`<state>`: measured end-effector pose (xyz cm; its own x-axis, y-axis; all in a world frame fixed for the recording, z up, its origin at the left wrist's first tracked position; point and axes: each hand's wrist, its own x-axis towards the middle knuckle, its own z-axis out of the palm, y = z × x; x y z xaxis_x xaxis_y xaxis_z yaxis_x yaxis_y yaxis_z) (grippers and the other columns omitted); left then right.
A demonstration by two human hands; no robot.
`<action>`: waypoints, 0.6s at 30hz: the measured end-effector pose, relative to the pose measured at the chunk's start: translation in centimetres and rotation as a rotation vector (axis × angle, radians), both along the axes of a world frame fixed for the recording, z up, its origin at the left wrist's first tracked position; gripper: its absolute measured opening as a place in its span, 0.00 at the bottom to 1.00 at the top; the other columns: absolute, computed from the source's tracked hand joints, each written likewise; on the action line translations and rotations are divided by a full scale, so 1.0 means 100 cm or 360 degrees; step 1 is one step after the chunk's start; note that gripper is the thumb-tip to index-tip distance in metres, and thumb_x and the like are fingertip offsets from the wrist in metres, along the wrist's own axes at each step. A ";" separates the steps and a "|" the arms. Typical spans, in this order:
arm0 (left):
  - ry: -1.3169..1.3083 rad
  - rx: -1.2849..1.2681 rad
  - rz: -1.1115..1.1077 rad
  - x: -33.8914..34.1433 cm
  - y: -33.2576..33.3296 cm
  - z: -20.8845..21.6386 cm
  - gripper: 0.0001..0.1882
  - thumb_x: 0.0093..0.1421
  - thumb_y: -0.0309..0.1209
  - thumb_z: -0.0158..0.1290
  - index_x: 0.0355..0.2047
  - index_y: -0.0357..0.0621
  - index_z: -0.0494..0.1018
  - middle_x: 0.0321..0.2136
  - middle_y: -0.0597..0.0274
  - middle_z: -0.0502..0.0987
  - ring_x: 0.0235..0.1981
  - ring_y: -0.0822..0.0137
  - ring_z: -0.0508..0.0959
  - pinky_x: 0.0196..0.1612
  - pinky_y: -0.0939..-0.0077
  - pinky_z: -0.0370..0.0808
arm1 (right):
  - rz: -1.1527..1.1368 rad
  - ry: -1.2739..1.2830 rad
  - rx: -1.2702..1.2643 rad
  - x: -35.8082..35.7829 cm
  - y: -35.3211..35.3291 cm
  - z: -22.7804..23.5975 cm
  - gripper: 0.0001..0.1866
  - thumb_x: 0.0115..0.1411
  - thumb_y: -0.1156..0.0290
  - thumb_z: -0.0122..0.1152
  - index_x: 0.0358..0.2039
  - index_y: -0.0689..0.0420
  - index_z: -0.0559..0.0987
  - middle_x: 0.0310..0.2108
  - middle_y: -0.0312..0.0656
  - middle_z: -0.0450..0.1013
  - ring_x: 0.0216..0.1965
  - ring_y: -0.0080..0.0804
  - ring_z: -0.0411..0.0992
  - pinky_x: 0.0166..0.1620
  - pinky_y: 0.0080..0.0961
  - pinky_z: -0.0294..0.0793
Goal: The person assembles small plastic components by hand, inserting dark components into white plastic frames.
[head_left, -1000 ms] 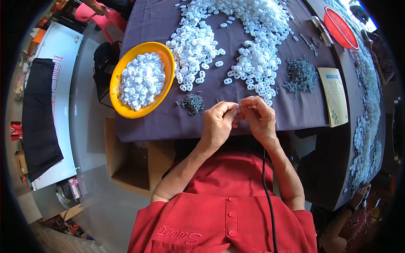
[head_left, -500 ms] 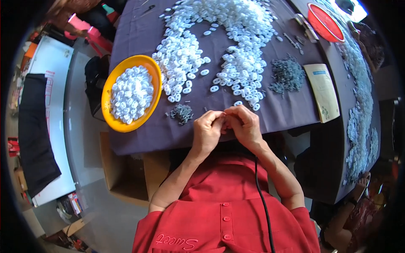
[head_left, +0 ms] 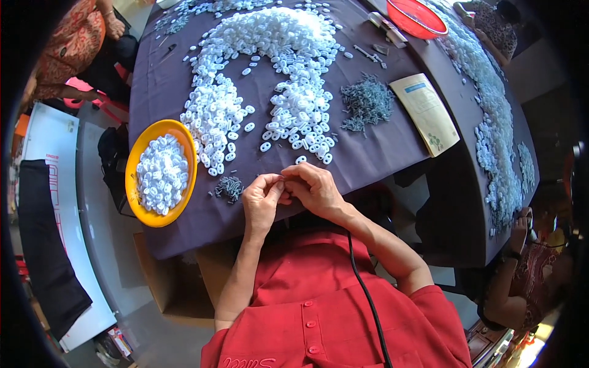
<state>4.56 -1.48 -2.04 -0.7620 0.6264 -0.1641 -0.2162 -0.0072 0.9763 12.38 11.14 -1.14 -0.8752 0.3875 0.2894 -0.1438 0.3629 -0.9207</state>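
Observation:
At the table's near edge, my left hand (head_left: 261, 199) and my right hand (head_left: 317, 191) meet with thumbs and fingertips pinched together. Whatever lies between those fingers is too small and covered to make out. Just left of my left hand is a small heap of short grey pin-like pieces (head_left: 228, 189). Beyond my hands, small white oval pieces with two holes (head_left: 299, 116) spread in a big arch-shaped pile. A yellow-orange bowl (head_left: 132, 184) at the left holds more of these white pieces.
A larger grey pin heap (head_left: 367, 103) and a tan paper packet (head_left: 424, 116) lie to the right on the dark cloth (head_left: 368, 156). Farther back sits a red basket (head_left: 417, 21). Below the table edge stands a cardboard box (head_left: 178, 285). Other people are around the tables.
The whole view has swung, so the table things sit farther left in it. My hands stay together at the table edge, fingers still pinched. More of a person shows at the far left.

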 end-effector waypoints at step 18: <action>-0.0150 0.0029 0.0027 -0.006 -0.003 -0.001 0.05 0.57 0.25 0.51 0.33 0.35 0.72 0.25 0.60 0.76 0.20 0.75 0.75 0.23 0.79 0.78 | -0.0878 -0.0539 0.0860 0.042 0.128 0.001 0.07 0.49 0.71 0.58 0.28 0.58 0.75 0.30 0.46 0.69 0.34 0.44 0.71 0.36 0.34 0.70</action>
<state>3.99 -1.81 -2.12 -0.7544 0.6170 -0.2241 -0.3066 -0.0293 0.9514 16.62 23.91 -1.09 -0.6739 0.6688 0.3139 0.4362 0.7031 -0.5615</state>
